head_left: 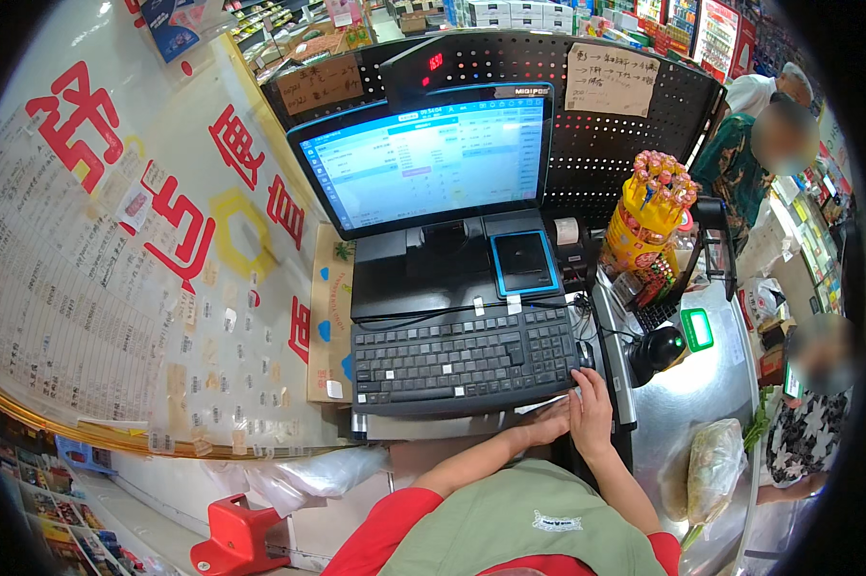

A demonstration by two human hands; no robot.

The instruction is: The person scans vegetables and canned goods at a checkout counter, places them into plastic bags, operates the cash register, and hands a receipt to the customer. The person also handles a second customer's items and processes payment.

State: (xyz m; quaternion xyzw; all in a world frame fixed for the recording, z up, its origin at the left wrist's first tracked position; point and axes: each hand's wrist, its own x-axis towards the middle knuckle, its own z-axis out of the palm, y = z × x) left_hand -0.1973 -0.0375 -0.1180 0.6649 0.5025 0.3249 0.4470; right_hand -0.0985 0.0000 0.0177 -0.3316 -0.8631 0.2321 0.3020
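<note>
My right hand point(591, 412) is at the lower right corner of a black keyboard point(451, 367), fingers extended, with nothing seen in it. Partly behind it, my left hand point(550, 423) lies just below the keyboard's front edge. Its fingertips are hidden, so I cannot tell whether it holds anything. A black computer mouse point(585, 354) sits beside the keyboard, just beyond my right fingertips. Behind the keyboard stands a lit point-of-sale monitor point(433, 162). A blue-edged black pad point(524, 263) lies at its base.
On the metal counter point(656, 425) at right are a black scanner point(658, 351), a green-lit display point(697, 330), bagged produce point(714, 471) and a yellow lollipop stand point(642, 223). Customers stand beyond it. A marked white board point(238, 230) flanks the left; a red stool point(238, 540) stands below.
</note>
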